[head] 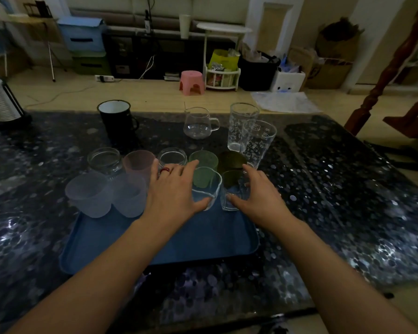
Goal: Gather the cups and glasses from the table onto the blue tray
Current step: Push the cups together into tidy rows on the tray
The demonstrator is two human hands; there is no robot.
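Blue tray sits on dark speckled table, nearest the person; everything below is placed rel. to it. At tray's far edge, L to R: two frosted cups &, then two small clear glasses &. Can't tell whether these stand on the tray floor or just past its rim.

Left hand lies over the tray's far middle, fingers spread, thumb touching the left clear glass; not clamped round it. Right hand at tray's far-right corner, fingers apart & loosely arched beside the right clear glass, thumb tip against it; no firm hold visible.

Just beyond tray: row of clear jar, pink cup, second clear jar, green cup, dark cup. Further beyond: black mug far-left, glass pitcher centre, two tall printed glasses & far-right.
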